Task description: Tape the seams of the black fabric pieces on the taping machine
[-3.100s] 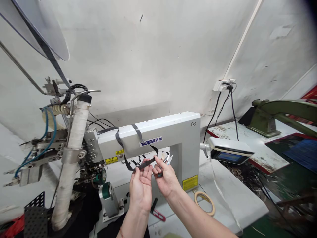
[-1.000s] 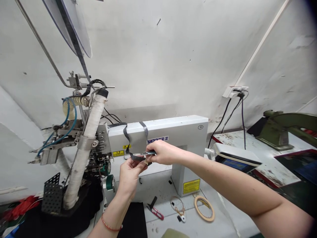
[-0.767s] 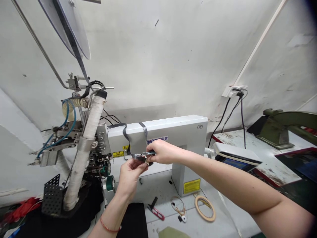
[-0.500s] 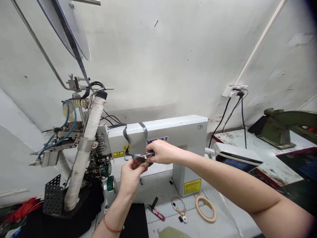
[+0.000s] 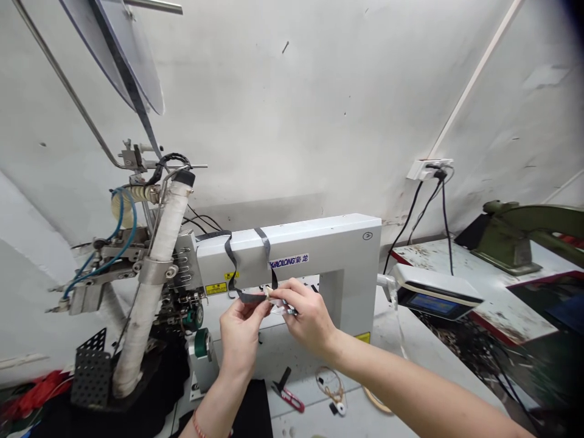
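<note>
My left hand (image 5: 241,334) is closed, its thumb and fingertips pinching a grey ribbon (image 5: 250,298) below the arm of the white sewing machine (image 5: 310,243). Two lengths of this ribbon drape over that arm. Close by on the right, my closed right hand (image 5: 310,313) grips a slim small tool (image 5: 291,311) whose kind I cannot make out. A small whitish piece (image 5: 268,292) shows between the fingertips of both hands, at the ribbon. The fingers partly hide where they meet.
Thread snips (image 5: 291,398) with a red handle lie on the machine bed, beside a tangled cord (image 5: 335,383) and a tape roll (image 5: 376,401). A clear reel (image 5: 141,67) feeds ribbon from above. A control screen (image 5: 433,298) stands on the right.
My right hand has moved slightly right and down from the ribbon, turning as it goes. The whitish piece now shows between the hands. My left hand keeps its pinch on the ribbon.
</note>
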Demonstrator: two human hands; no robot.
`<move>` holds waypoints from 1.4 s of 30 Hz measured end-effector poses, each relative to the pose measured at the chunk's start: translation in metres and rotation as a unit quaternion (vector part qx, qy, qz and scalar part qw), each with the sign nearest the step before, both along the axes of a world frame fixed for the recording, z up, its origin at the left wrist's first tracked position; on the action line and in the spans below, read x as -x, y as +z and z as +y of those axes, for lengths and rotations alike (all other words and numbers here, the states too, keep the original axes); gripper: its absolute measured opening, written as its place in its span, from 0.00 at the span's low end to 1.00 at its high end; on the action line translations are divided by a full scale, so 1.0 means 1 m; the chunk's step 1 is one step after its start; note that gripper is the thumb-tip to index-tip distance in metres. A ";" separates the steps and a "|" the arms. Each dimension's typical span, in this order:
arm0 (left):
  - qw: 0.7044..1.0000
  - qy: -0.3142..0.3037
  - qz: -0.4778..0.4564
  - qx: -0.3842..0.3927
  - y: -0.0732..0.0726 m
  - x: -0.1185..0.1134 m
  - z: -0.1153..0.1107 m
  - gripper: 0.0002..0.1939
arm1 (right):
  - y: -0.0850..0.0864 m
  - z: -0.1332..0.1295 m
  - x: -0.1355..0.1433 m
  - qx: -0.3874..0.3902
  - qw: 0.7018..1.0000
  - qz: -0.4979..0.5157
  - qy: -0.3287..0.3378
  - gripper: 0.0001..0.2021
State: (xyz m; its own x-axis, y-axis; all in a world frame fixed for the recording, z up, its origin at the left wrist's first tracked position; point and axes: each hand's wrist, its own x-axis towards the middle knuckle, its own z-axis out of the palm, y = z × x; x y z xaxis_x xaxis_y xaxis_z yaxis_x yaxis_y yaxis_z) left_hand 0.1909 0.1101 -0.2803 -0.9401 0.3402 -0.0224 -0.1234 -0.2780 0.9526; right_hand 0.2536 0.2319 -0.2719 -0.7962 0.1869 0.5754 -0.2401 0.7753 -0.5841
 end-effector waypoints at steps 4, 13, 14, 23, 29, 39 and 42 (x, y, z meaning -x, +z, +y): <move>1.000 0.008 -0.004 -0.002 0.001 -0.002 0.001 0.12 | -0.001 0.001 -0.003 0.021 0.998 0.047 -0.021 0.18; 1.000 0.007 0.007 -0.006 0.002 -0.004 0.001 0.11 | -0.002 -0.001 -0.002 -0.014 0.992 0.124 0.015 0.19; 1.000 0.005 0.006 -0.009 0.002 -0.004 0.002 0.11 | -0.001 -0.001 -0.002 -0.009 0.993 0.117 0.013 0.18; 0.998 -0.052 0.029 -0.011 0.003 -0.003 -0.001 0.08 | 0.006 0.007 -0.004 0.038 0.996 0.042 0.066 0.15; 0.995 -0.097 0.022 0.009 0.016 -0.004 -0.004 0.15 | 0.022 0.013 -0.005 0.089 0.989 -0.080 0.088 0.03; 0.988 -0.142 0.046 0.033 0.017 -0.004 -0.007 0.11 | 0.019 0.012 -0.003 0.188 0.965 -0.161 0.090 0.08; 0.989 -0.132 0.041 0.053 0.015 -0.005 -0.005 0.11 | 0.016 0.011 -0.002 0.207 0.960 -0.162 0.100 0.09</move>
State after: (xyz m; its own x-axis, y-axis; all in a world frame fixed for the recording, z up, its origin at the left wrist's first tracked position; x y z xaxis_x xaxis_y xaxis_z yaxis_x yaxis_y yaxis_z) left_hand 0.1958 0.1050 -0.2649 -0.8194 0.5732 0.0022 -0.0990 -0.1454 0.9844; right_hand 0.2557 0.2432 -0.2555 -0.9648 0.1701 0.2005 -0.1137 0.4176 -0.9015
